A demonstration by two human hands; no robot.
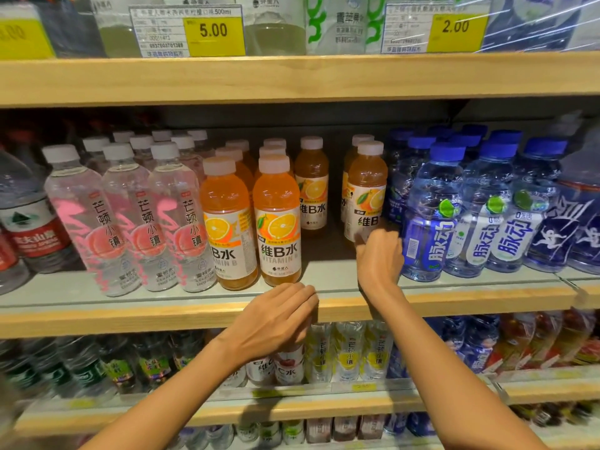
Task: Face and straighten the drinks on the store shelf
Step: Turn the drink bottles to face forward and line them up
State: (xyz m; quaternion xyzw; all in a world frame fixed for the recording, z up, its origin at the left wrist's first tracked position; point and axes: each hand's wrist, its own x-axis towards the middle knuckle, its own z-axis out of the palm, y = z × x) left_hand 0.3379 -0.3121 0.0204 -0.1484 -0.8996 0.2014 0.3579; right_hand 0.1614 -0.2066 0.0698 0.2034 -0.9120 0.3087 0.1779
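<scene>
Right of centre, the right hand (378, 256) grips a set-back orange bottle (367, 190) at its base. The left hand (276, 316) rests empty and relaxed on the shelf (130, 316) lip. Next, likely pull it forward, label out.

On the middle shelf (162, 313) I see, left to right, big waters (26, 219), fizzy waters (143, 216), vitamin drinks (276, 222) and sports drinks (431, 216), all in rows running near to far. Two vitamin rows reach the near edge; right of them is a gap with a back bottle (312, 186) far behind it. Right again, touching the sports drinks, the right bottle (367, 190) stands set back, my right hand (380, 258) gripping its foot, my left hand (276, 319) before the shelf's edge, near the gap.
</scene>
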